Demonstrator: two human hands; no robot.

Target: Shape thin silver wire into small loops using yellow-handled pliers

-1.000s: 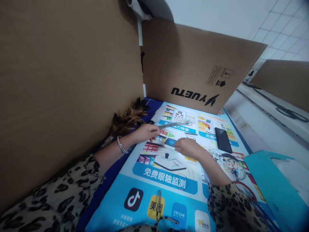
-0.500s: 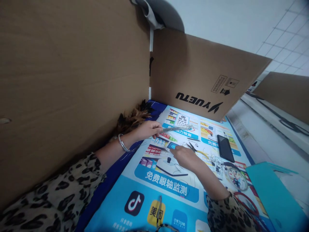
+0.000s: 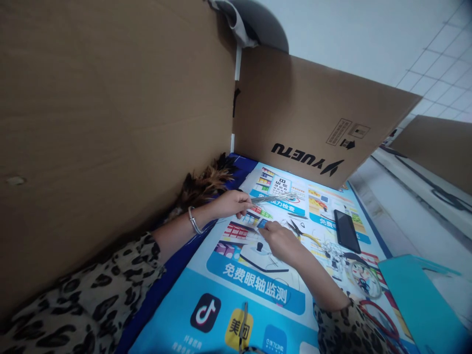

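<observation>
My left hand [image 3: 236, 203], with a silver bangle at its wrist, is closed around one end of a bundle of thin silver wires [image 3: 276, 197]. The wires point away to the right over the printed sheet. Nearer to me, my right hand [image 3: 283, 240] is closed in a pinch just above the sheet, apart from the bundle. What its fingertips hold, if anything, is too small to make out. Pliers [image 3: 303, 233] with yellow handles lie just beyond the right hand, beside loose clippings of wire [image 3: 331, 247].
A black phone [image 3: 347, 231] lies right of the pliers. Nearby are a round clear container [image 3: 364, 279], a red ring-shaped coil [image 3: 379, 318] and a teal box [image 3: 420, 300]. Brown feathers [image 3: 210, 179] lie along the left cardboard wall [image 3: 121, 108]; another cardboard panel [image 3: 313, 108] stands behind.
The view has shifted slightly. Both hands stay nearly in place, the left still on the wire bundle; the right fingertips sit slightly lower in the picture.
</observation>
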